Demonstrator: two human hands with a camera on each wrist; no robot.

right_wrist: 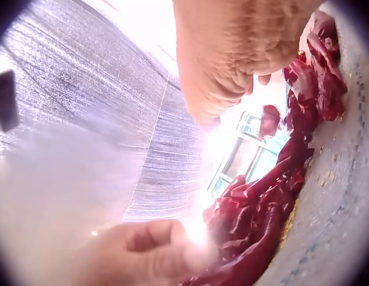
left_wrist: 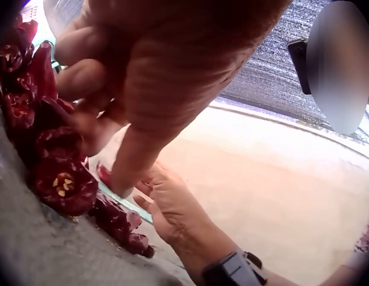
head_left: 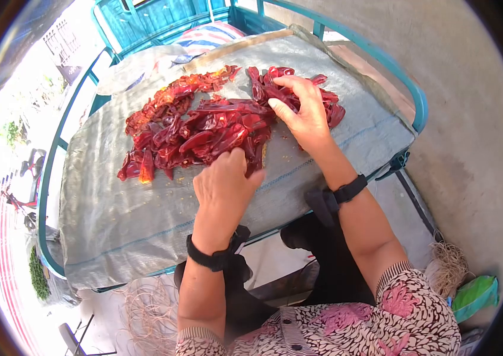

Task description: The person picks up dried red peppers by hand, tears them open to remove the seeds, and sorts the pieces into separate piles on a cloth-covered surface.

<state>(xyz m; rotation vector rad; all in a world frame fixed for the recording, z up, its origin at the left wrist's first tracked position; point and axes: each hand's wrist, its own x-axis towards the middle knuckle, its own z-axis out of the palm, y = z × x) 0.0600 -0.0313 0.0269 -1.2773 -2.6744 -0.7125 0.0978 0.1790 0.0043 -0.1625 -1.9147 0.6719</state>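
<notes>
Dozens of dried chillies [head_left: 198,133] lie heaped on the grey sack [head_left: 144,219] over the blue cart [head_left: 420,110], no container round them, the heap running from 8 to 2 o'clock. The left hand [head_left: 224,178], at its 6 o'clock edge, pinches a chilli in curled fingers; the right hand [head_left: 302,113] lies on the 2 o'clock end, fingers bent, grip impossible to tell.

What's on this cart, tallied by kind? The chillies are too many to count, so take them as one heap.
hands: 2, the left hand and the right hand
black wrist straps: 2, the left strap and the right strap
heap of dried red chillies: 1
grey woven sack: 1
blue cart frame: 1
Total: 7
</notes>
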